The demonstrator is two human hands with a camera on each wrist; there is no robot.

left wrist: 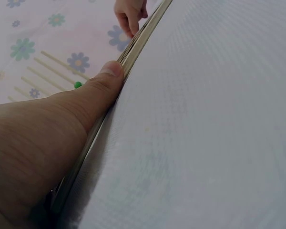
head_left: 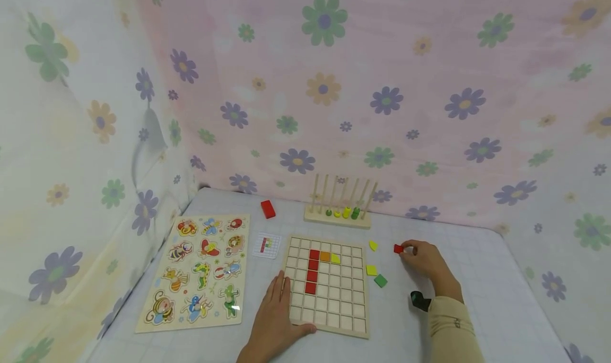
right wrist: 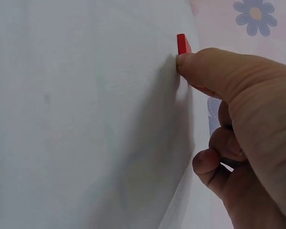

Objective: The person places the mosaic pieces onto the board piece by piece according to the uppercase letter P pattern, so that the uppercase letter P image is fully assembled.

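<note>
A wooden grid board (head_left: 343, 310) lies on the table, holding a column of red tiles (head_left: 312, 270), an orange tile (head_left: 325, 256) and a yellow tile (head_left: 335, 258). My left hand (head_left: 277, 315) rests flat at its lower left corner; the thumb (left wrist: 102, 83) lies along the board's edge (left wrist: 143, 38). My right hand (head_left: 425, 257) is to the right of the board and pinches a small red tile (head_left: 398, 249) on the table. In the right wrist view the thumb (right wrist: 200, 67) presses against that tile (right wrist: 183, 44), with the other fingers curled.
Loose yellow (head_left: 371, 270) and green (head_left: 380, 281) tiles lie between board and right hand. A pattern card (head_left: 266, 245), a red block (head_left: 268, 209) and a peg rack (head_left: 339, 209) sit behind. An animal puzzle (head_left: 198, 273) lies left. Flowered cloth walls close in.
</note>
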